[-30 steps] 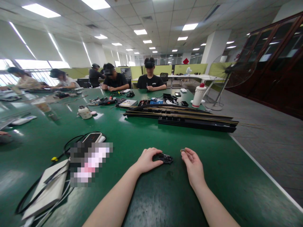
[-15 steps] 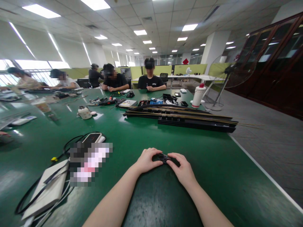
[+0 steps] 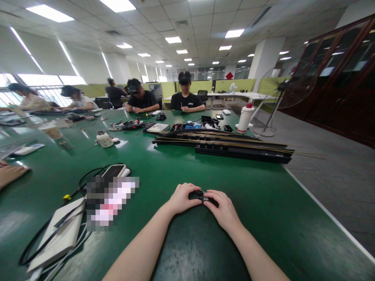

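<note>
A small black part (image 3: 200, 195), dark and partly covered by fingers, lies low over the green tabletop (image 3: 164, 168) in front of me. My left hand (image 3: 183, 198) grips its left end, thumb on the near side and fingers on the far side. From the right, my right hand (image 3: 221, 205) holds the other end the same way, thumb near and fingertips far. Both hands are almost touching around its middle. Its exact kind cannot be made out.
Black rails with thin brass-coloured rods (image 3: 243, 152) lie across the table ahead. A white bottle (image 3: 245, 119) stands behind them. To the left are a white power bank (image 3: 57, 234) with cables and a device (image 3: 114, 171). A co-worker's hand (image 3: 11, 173) rests at the far left.
My right hand has slid slightly left along the black part, closer to my left hand, which stays put. At the far left, a co-worker's hand has come further into view.
</note>
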A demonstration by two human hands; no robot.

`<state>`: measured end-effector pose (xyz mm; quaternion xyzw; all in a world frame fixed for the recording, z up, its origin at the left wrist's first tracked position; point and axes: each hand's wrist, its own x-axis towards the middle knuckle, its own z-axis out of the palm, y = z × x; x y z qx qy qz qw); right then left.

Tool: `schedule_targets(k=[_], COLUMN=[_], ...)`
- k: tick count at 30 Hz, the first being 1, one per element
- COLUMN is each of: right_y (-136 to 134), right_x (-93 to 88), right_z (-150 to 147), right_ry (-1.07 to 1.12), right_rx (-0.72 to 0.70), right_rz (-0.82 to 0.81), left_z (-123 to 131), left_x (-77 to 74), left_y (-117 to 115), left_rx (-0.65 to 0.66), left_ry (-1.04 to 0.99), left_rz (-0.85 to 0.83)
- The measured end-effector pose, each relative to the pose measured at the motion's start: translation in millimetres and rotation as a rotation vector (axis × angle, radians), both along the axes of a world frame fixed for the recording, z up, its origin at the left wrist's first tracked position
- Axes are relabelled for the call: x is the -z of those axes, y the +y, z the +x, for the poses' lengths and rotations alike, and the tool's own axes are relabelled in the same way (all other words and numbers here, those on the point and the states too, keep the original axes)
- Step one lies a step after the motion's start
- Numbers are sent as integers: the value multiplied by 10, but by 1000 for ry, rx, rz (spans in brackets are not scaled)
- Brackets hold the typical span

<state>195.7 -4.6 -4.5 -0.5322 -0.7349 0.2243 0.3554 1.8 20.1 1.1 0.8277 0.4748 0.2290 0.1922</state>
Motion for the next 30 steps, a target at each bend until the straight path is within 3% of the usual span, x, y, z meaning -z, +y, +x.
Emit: schedule_targets(k=[10,30], right_y=[-2,-25], right_x=[-24,-17], right_z=[-8,28], right_ry=[-70,-5], right_rx=[7,23], right_rz=[-46,-57], left_z=[9,-7], left_x=[-23,17], left_y=[-19,-6], left_rx=[-4,-26], left_ry=[9,7], left_rz=[0,-4])
